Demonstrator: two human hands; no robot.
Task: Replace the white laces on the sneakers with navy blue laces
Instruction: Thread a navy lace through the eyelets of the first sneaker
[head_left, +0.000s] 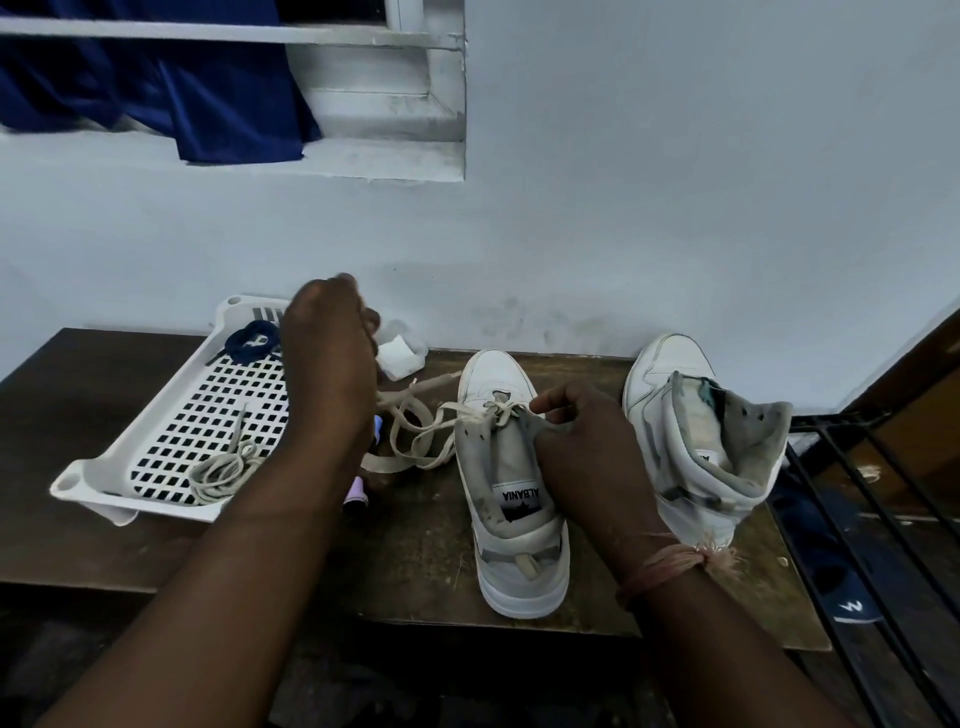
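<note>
Two white sneakers stand on the bench (426, 561); I see the near sneaker (511, 483) still threaded at its lowest eyelets with a white lace (415, 431); my left hand (332, 353), raised, has fingers curled round that lace's pulled-out length; my right hand (582, 447) pinches the tongue; the second sneaker (696, 431) stands laceless at right; navy laces (252, 339) and a removed white lace (223, 470) lie in the white tray (93, 480).

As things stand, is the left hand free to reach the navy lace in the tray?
Probably yes: the left hand is raised right beside the navy lace in the white tray, nothing between them. But it appears to be pulling the white lace, so it would need to drop that first.
</note>
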